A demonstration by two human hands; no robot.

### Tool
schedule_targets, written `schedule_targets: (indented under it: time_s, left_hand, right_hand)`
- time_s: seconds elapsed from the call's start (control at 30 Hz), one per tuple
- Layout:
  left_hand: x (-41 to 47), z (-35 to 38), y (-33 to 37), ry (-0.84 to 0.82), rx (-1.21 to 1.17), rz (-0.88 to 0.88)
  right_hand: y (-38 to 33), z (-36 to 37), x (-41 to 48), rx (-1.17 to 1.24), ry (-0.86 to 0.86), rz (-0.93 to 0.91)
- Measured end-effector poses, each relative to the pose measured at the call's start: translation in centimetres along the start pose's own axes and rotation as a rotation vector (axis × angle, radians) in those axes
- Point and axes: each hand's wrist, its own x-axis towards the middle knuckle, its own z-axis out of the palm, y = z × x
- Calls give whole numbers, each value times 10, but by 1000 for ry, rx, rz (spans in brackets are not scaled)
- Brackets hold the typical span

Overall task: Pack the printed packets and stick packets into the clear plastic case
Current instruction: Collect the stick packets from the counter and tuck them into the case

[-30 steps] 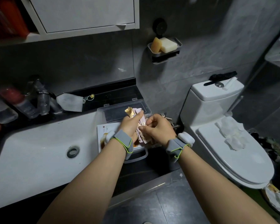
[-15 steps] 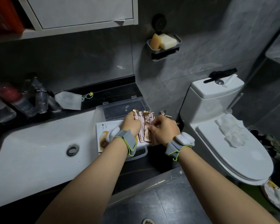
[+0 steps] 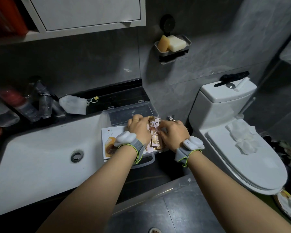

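Left hand [image 3: 139, 130]: bare forearm, no sleeve; thin ring on one finger; grey fabric wrist strap [image 3: 137, 147] edged with yellow-green cord, carrying a rounded white plastic module [image 3: 125, 139]. Right hand [image 3: 174, 134]: bare forearm; matching grey strap [image 3: 183, 154], white module [image 3: 193, 143], loose cord end hanging.

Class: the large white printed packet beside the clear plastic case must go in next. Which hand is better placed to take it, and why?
Probably the left hand: it hovers right beside the large white printed packet; the right hand sits across the pink stick packets, farther away.

Hands [image 3: 139, 130] hide case [image 3: 107, 115] interior, packet [image 3: 154, 132] print illegible
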Motion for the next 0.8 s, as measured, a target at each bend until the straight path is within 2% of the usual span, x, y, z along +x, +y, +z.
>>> schedule_targets:
  time_s: [0.13, 0.2, 0.3, 0.47, 0.67, 0.8]
  left_hand:
    - [3, 12, -13, -199, 240, 175]
    - [4, 16, -17, -251, 279, 212]
    - [4, 14, -19, -238, 224, 240]
    - [-2, 9, -17, -200, 138, 293]
    - [-1, 5, -20, -290, 282, 332]
    - [-2, 11, -23, -322, 387, 340]
  right_hand:
    - [1, 0, 0, -19, -20, -38]
    - [-1, 1, 1, -11, -68, -55]
    - [1, 4, 1, -14, -86, -45]
    - [5, 2, 2, 65, 28, 4]
    - [12, -2, -2, 65, -190, -69]
    - [15, 3, -1, -30, -232, -54]
